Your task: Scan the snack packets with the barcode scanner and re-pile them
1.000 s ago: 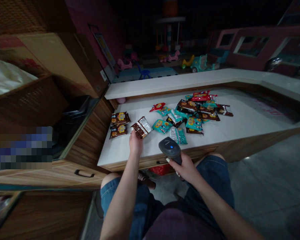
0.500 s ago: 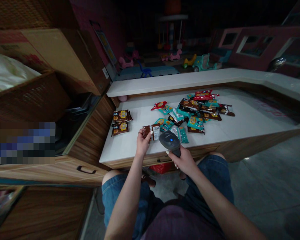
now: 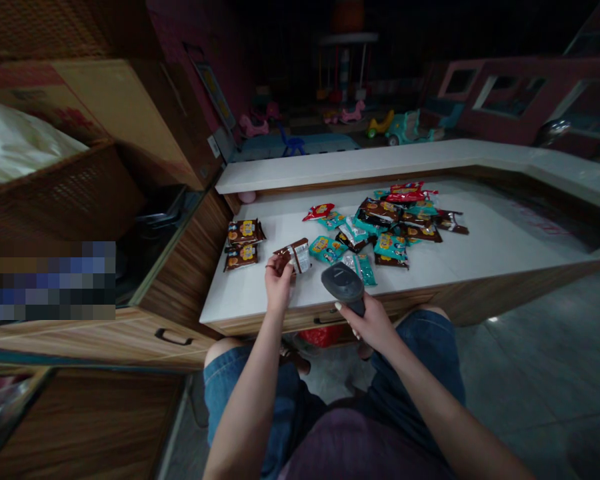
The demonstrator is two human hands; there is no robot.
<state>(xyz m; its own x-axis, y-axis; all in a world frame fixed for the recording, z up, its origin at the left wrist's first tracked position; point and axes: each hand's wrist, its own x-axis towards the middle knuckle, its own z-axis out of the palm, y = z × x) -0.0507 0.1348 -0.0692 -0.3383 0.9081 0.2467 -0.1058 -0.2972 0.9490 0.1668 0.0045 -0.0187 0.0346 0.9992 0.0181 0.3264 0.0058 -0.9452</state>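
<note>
A pixelated patch (image 3: pixel 47 280) is masking whatever sits beyond the left edge of the desk (image 3: pixel 505 233). The right hand (image 3: pixel 373 327) is hiding the handle of a barcode scanner (image 3: pixel 343 283), the left hand (image 3: pixel 279 283) is covering part of a brown snack packet (image 3: pixel 296 256), and overlapping packets (image 3: pixel 385 227) toward the desk's far edge are hiding one another, their print too small to read.

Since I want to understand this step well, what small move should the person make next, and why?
Probably bring the brown snack packet in the left hand closer to the barcode scanner in the right hand. The packet is lifted off the counter with a pale panel showing, and the scanner is held near it.
</note>
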